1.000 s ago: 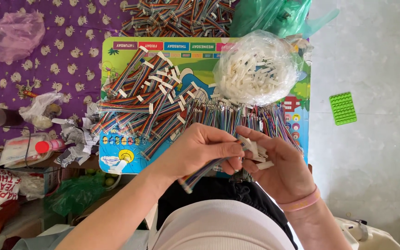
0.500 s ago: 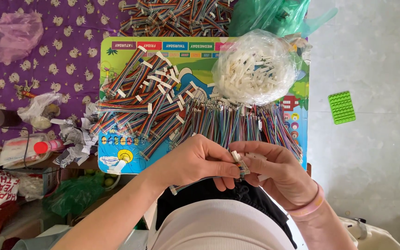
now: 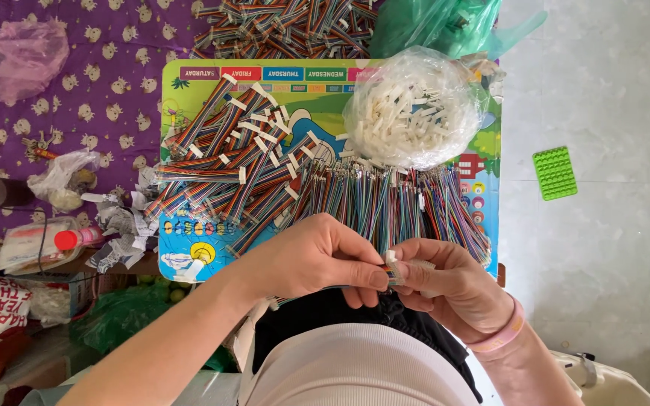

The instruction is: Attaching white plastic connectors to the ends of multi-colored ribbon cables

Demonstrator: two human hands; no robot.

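Note:
My left hand (image 3: 314, 256) and my right hand (image 3: 445, 282) meet over my lap at the near edge of a colourful board (image 3: 189, 113). Between their fingertips they pinch a multicoloured ribbon cable (image 3: 394, 272) and a small white connector (image 3: 391, 257) at its end. The cable's tail runs under my left hand. Just beyond my hands lies a row of loose coloured wires (image 3: 400, 203). Finished cables with white connectors (image 3: 242, 158) are piled on the board's left half. A clear bag of white connectors (image 3: 411, 105) sits at the board's far right.
More ribbon cables (image 3: 287, 22) are heaped beyond the board, beside a green plastic bag (image 3: 430, 22). A purple patterned cloth (image 3: 77, 75) with bags, paper scraps and a red-capped bottle (image 3: 69, 239) lies left. A green studded block (image 3: 554, 173) rests on the pale floor at the right.
My hands have drawn closer together and shifted slightly toward me. The cable end is now pressed against the white connector between my fingertips.

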